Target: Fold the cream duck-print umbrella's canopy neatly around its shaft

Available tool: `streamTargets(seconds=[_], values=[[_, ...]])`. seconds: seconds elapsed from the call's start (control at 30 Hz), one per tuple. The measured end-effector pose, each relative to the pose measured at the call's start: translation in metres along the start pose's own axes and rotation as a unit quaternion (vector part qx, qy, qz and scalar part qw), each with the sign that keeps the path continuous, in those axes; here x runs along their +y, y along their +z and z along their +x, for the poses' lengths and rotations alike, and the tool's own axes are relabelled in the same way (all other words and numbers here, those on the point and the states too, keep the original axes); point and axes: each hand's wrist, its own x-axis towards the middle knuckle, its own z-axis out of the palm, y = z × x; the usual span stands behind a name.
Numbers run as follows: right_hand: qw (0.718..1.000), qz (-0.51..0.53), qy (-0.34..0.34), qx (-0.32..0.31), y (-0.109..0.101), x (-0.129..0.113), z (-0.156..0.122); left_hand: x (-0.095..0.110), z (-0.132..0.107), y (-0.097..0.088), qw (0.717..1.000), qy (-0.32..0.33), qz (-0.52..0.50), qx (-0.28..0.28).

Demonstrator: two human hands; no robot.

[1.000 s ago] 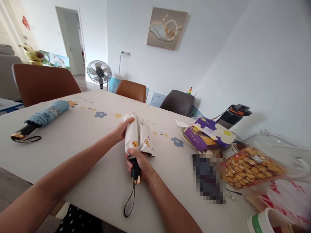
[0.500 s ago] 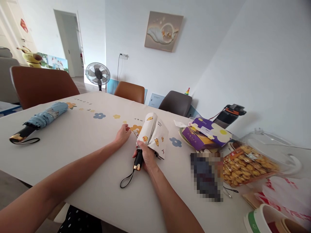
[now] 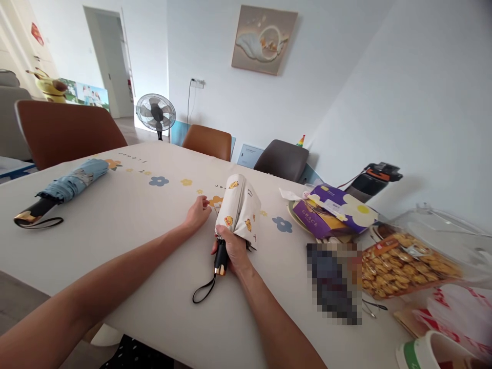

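A white folding umbrella (image 3: 232, 197) with small yellow cartoon prints lies at the middle of the table, its canopy folded and one flap loose on the right side. My right hand (image 3: 235, 247) is wrapped around its lower canopy and the top of the black handle, thumb on the cloth. A gold tip and a black wrist strap stick out below. Just left of the umbrella, apart from it, my left hand (image 3: 198, 212) rests with loosely curled fingers and nothing seen in them. A folded light blue umbrella (image 3: 77, 179) lies at the far left.
At the right stand a purple box (image 3: 332, 207), a black bottle (image 3: 371, 182), a clear tub of cookies (image 3: 409, 261), a plastic bag (image 3: 461, 312) and a white-and-green cup (image 3: 417, 353). A blurred-out item (image 3: 334, 284) lies nearby. Chairs (image 3: 207, 142) and a fan (image 3: 157, 114) stand beyond the table.
The white umbrella's loose flap has drawn in slightly toward the roll. My right hand keeps its grip; my left hand stays curled beside it. The view has shifted a little.
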Motion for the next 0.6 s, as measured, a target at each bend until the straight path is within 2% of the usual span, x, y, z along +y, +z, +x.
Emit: streamTargets(seconds=[0.43,0.5,0.6], values=[[1.000,-0.007,0.002,0.014,0.003,-0.002,-0.003,0.002,-0.002,0.000,1.000,0.025,-0.002,0.007],[1.000,-0.003,0.007,0.020,0.003,-0.003,-0.003,0.010,-0.008,0.000,0.999,0.049,-0.008,0.016],[0.999,0.000,0.028,0.026,0.001,-0.005,-0.003,0.033,-0.026,-0.001,0.991,0.130,0.005,0.013]])
